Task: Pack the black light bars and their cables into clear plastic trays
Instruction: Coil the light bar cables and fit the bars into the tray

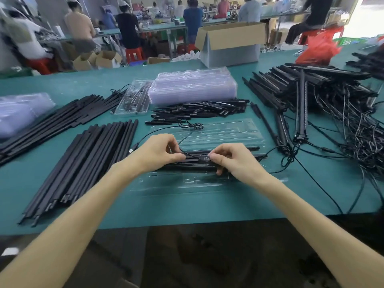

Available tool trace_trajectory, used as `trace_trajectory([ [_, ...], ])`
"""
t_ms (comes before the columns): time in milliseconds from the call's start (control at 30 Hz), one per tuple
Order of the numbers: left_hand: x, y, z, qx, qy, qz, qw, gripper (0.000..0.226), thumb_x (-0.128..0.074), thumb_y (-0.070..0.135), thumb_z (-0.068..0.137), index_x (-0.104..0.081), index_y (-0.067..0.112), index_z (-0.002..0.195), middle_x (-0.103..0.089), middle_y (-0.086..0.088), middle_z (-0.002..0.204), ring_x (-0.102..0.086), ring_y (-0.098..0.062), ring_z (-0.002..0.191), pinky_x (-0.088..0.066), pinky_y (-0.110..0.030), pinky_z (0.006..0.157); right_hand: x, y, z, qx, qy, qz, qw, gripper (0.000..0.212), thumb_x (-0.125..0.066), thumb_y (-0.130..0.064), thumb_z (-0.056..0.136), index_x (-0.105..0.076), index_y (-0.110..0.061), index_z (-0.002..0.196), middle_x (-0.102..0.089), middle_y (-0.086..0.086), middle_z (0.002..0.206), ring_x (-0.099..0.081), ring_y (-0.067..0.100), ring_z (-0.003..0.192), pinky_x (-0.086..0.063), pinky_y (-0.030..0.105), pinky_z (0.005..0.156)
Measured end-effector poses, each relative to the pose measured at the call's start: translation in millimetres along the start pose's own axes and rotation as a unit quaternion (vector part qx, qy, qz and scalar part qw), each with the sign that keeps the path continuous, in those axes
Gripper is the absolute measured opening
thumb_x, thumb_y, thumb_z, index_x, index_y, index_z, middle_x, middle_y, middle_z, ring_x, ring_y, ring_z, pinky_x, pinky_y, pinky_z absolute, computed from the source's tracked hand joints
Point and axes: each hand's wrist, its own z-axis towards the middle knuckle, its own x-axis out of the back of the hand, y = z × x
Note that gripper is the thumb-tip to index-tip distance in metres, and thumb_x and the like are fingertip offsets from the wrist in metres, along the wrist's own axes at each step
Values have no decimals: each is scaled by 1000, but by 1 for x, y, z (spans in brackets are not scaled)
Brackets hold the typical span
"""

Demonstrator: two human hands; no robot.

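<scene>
The light bars (187, 165) sit over a clear tray (187, 183) near the worktop's (124, 204) front edge; the left hand (158, 150) pinches their cable (192, 156); the right hand (232, 159) grips the bars and the cable's switch (204, 158); loose bars (83, 163) lie toward the left edge, a tangled heap (332, 104) toward the right.
</scene>
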Motion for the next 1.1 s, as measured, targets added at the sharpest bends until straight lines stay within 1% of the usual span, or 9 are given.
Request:
trace_trajectory([
  [133,-2,7,-14,-94,4,3,996,48,-90,38,69,-59,28,105,-52,9,108,-46,1,95,-36,-12,85,-2,1,1,-3,2,-15,1000,10,-67,-25,96,-72,-16,92,-67,-14,56,-64,7,52,-41,12,55],
  [233,-12,20,-22,-166,9,5,986,39,-86,37,75,-66,26,107,-57,13,107,-47,-8,100,-38,-31,95,-3,1,1,-3,-2,-16,1000,11,-70,-25,94,-73,-16,90,-64,-16,54,-59,8,46,-40,10,50],
  [333,-25,27,-25,-204,23,32,978,32,-83,32,80,-69,20,107,-61,13,103,-52,-12,97,-41,-37,95,-4,0,-1,-2,-8,-12,1000,10,-71,-25,93,-72,-17,87,-67,-13,59,-62,11,46,-40,10,51],
  [500,-37,29,-28,-197,4,-27,980,22,-81,23,84,-71,14,102,-66,3,92,-60,-12,84,-50,-31,80,-2,-2,-8,5,-27,-42,999,11,-73,-27,91,-71,-20,84,-69,-9,65,-66,12,51,-51,23,61],
  [600,-34,27,-28,-183,-21,-31,982,19,-82,25,84,-73,16,98,-65,5,88,-60,-10,79,-51,-30,75,-2,-5,-12,21,-57,-94,994,11,-75,-34,89,-72,-23,88,-67,-8,74,-63,7,62,-49,20,62],
  [800,-34,19,-27,-112,-50,-62,990,20,-89,27,73,-77,20,87,-65,5,85,-59,-9,76,-48,-25,70,1,-11,-20,86,-60,-229,968,8,-73,-30,90,-74,-22,93,-59,-7,92,-54,14,91,-46,33,85],
  [933,-36,18,-26,-92,-55,-95,990,16,-89,27,73,-80,22,85,-64,6,82,-61,-11,74,-48,-27,68,0,-10,-21,100,-71,-257,959,11,-68,-27,94,-74,-17,96,-64,-4,95,-56,16,97,-45,35,89],
  [1033,-39,19,-26,-119,-67,-51,989,14,-85,26,79,-81,18,90,-62,2,86,-60,-14,77,-49,-34,73,1,-8,-21,103,-78,-271,954,12,-66,-28,96,-73,-18,98,-62,-6,96,-54,15,98,-44,33,90],
  [1100,-39,19,-26,-130,-73,-44,988,14,-82,25,82,-81,18,93,-62,2,88,-59,-13,79,-48,-31,75,3,-7,-22,90,-75,-255,960,11,-66,-29,95,-73,-20,98,-62,-7,95,-54,13,97,-44,31,88],
])
